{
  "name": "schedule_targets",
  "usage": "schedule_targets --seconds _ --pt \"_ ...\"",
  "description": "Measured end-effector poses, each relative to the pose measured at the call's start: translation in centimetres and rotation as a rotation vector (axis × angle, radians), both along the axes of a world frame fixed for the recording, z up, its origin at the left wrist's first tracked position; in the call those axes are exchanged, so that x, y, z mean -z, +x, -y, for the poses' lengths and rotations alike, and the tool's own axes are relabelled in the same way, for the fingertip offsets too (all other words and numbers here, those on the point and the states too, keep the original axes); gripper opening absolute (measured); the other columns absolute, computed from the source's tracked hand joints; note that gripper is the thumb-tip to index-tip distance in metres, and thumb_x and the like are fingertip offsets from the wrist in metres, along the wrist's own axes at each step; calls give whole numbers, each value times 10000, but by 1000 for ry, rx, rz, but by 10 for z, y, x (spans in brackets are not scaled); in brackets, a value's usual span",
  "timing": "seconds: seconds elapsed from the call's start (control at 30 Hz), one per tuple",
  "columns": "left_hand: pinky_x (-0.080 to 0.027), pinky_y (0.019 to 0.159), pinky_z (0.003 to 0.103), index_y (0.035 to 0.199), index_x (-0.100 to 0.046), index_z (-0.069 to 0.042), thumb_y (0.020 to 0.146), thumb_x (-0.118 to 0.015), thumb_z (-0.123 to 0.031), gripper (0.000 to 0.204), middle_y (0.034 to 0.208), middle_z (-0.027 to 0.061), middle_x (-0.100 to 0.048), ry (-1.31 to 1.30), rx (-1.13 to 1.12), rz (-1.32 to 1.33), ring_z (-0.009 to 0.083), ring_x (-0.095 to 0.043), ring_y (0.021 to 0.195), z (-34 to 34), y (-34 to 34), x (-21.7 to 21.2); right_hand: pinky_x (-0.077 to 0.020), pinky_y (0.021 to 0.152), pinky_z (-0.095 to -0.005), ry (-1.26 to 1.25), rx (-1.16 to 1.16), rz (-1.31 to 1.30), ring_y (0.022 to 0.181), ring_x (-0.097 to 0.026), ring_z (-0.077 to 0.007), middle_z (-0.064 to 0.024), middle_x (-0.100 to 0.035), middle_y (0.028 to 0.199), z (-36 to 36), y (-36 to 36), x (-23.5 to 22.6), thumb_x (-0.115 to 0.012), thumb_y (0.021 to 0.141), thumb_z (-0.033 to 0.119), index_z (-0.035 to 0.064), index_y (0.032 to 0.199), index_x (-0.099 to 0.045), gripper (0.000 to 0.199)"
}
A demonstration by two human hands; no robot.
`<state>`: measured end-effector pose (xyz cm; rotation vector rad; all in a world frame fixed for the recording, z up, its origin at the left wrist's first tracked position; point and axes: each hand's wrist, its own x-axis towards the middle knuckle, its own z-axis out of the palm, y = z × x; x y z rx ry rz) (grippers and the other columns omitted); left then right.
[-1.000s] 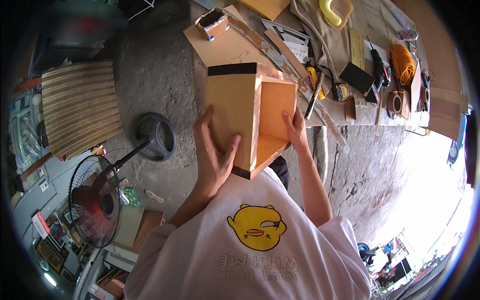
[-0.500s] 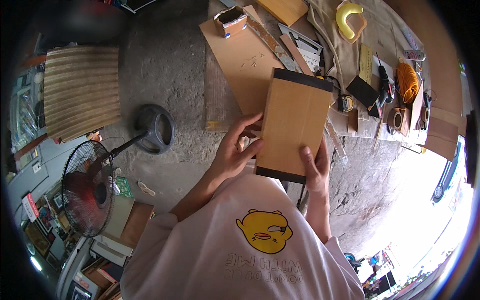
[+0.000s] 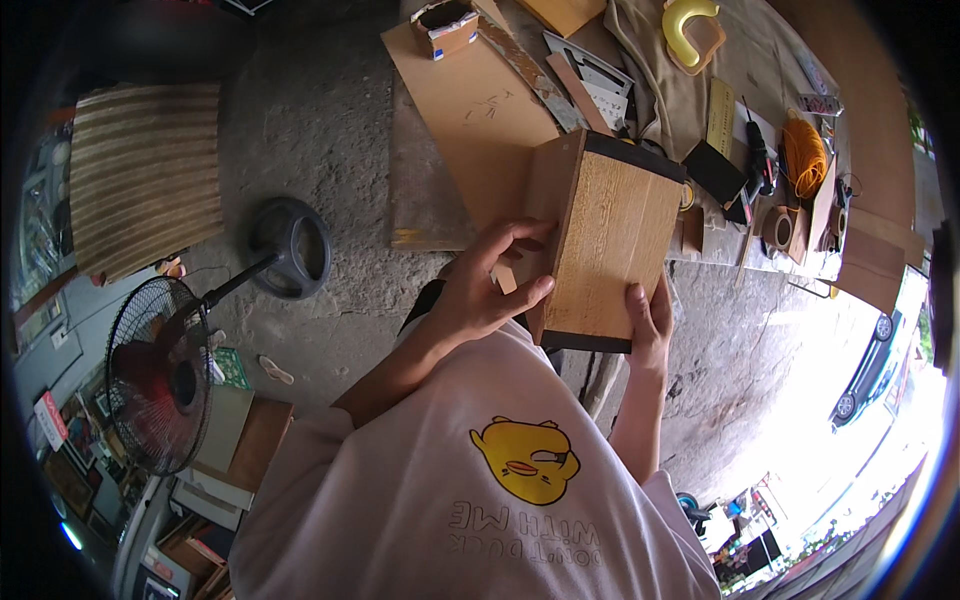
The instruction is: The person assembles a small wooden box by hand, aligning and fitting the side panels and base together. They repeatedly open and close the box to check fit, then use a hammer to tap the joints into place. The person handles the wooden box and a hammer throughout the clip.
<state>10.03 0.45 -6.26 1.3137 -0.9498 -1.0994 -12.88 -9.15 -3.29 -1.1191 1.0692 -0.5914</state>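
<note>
A wooden box (image 3: pixel 615 245) with a tan grained face and black strips along its two ends is held tilted in front of my chest. My right hand (image 3: pixel 650 325) grips its lower right edge, thumb on the tan face and fingers around the side. At the left side of the box is my left hand (image 3: pixel 505 280), its thumb against the near edge and its curled fingers touching the side panel. The underside of the box is hidden.
Ahead stands a workbench with a brown board (image 3: pixel 460 110), a small open carton (image 3: pixel 445 30), an orange cord coil (image 3: pixel 804 155), a tape roll (image 3: pixel 778 228) and a power tool (image 3: pixel 760 165). A fan (image 3: pixel 160 375) stands at left, beside a corrugated sheet (image 3: pixel 145 180).
The box has turned in my hands, so its left side panel now shows beside the tan face. It sits slightly farther right, and both hands have moved right with it.
</note>
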Motion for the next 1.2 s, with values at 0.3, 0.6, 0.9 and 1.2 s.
schedule_targets --seconds 0.3,0.6,0.9,1.2 --pt "-476 946 305 1403 -518 -33 915 -747 -139 549 1269 68 -590 40 31 -14 154 -584 1133 5 -5 -4 -382 1108 -339 3 -17 13 1306 -510 -197 -138 -550 1410 5 -11 4 -636 1014 317 -55 1530 -341 701" --pt "-488 1016 301 1439 -504 -17 992 -673 -236 526 1367 116 -582 -265 -113 199 174 -563 1251 91 43 8 -342 1104 -314 -48 -110 60 1303 -464 -168 -120 -533 1407 7 2 -3 -615 1030 301 -47 1533 -327 676" --pt "-519 1005 353 1221 -608 -43 928 -740 -223 369 1162 67 -660 -92 48 -31 189 -640 1143 111 57 4 -370 1090 -319 -18 -62 6 1277 -492 -179 -108 -545 1389 7 4 -7 -626 1019 323 -56 1499 -400 652" --pt "-460 1051 355 1204 -595 -38 917 -738 -200 359 1162 52 -616 -144 85 -30 178 -596 1165 119 59 17 -386 1077 -310 -18 -24 51 1263 -504 -170 -108 -551 1379 6 5 -6 -627 1019 302 -60 1501 -392 647"
